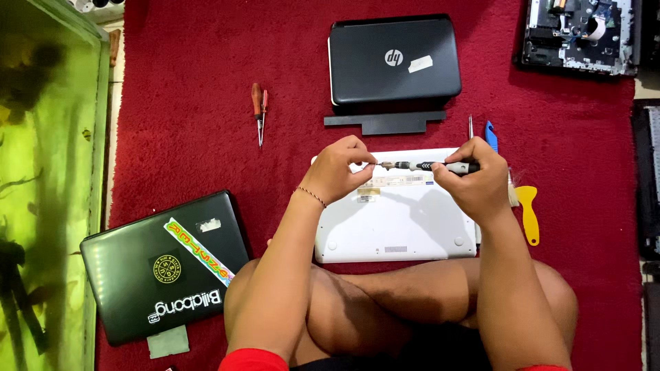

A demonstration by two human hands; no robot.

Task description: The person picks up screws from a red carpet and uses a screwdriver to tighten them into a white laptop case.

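Screwdriver [430, 165] horizontal over white laptop [395, 220]: right hand [474, 180] grip wraps handle, left hand [337, 168] pinches tip (both closed).

Screwdriver tip [385, 165] behind left hand [337, 170]

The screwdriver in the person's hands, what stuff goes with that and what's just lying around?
In use:
- screwdriver, right hand on its handle
- left hand pinching its tip
- white laptop, underside up, below the hands

Lying about:
- black laptop
- black strip
- red screwdriver
- stickered laptop
- yellow scraper
- blue tool
- opened laptop
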